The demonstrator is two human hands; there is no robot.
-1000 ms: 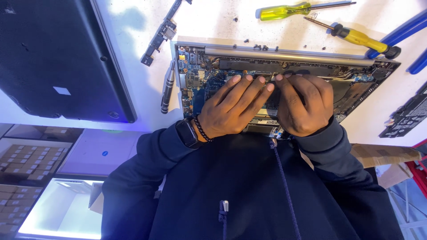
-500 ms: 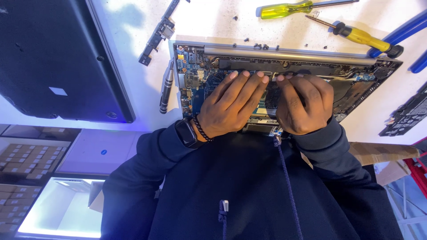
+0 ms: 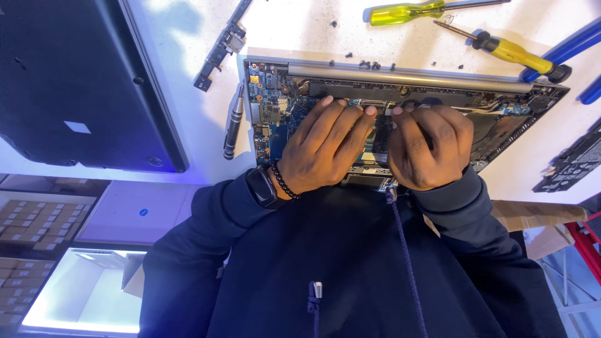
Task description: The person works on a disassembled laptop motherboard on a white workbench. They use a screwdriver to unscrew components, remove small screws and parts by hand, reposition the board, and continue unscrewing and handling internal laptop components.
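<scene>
We place both hands on the opened laptop chassis (image 3: 400, 119), which lies on the white worktop (image 3: 300, 31) with its long axis running left to right directly ahead of us. The left hand (image 3: 325, 147) rests flat on the blue circuit board (image 3: 275, 116), fingers extended and grasping nothing, while the right hand (image 3: 429, 147) curls its fingers down beside it at the board's middle; we cannot tell whether they pinch a part. Two yellow-handled screwdrivers (image 3: 407, 11) lie beyond the chassis, nearer the right hand, and a small dark driver (image 3: 233, 122) lies just left of it.
</scene>
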